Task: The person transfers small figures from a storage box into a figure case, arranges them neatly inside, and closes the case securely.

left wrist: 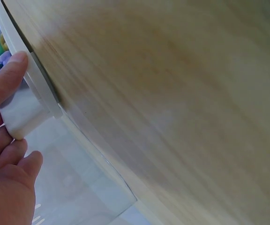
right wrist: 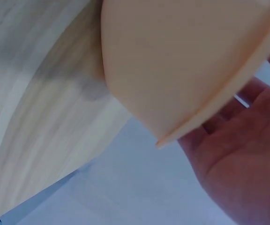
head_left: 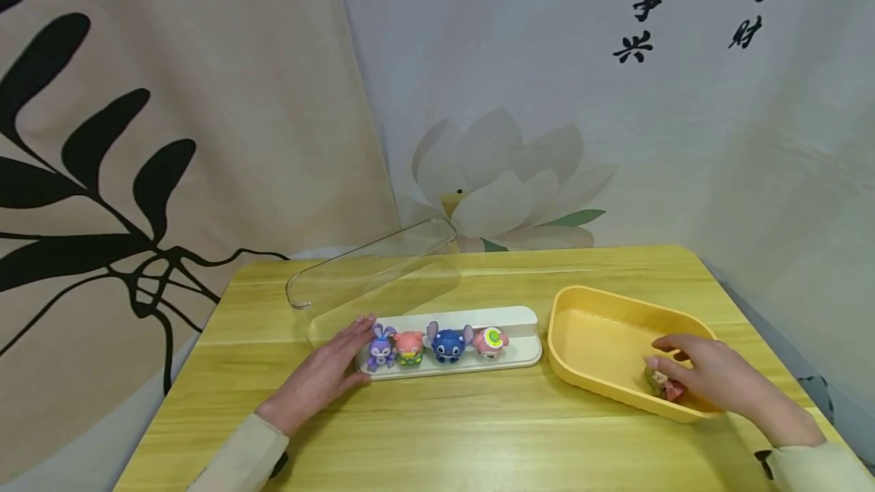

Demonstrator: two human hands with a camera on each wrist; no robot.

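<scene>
We see the left hand [head_left: 326, 373] reaching in from the left, with its sleeve [head_left: 242, 450] low on the surface [head_left: 478, 431]. It holds the left end of the white stand [head_left: 522, 346]. Its thumb [left wrist: 12, 75] lies along the near edge, and its other fingers [left wrist: 13, 152] bend round the far side, so they grip the stand from both sides.

We see four toys in a row on the stand: a purple one [head_left: 381, 349], a pink one [head_left: 410, 348], a blue one [head_left: 449, 345] and a swirl one [head_left: 491, 342].

The right hand [head_left: 728, 378] comes in over the right side of the yellow tray [head_left: 595, 336]. Its wrist is up, and its fingers bend down into the tray. The small doll [head_left: 673, 392] is in the tray, right under the thumb. We cannot tell if the fingers pinch it; the right wrist view hides their tips behind the tray's rim.

We also see a clear cover [head_left: 383, 272] behind the stand, toward its left.
</scene>
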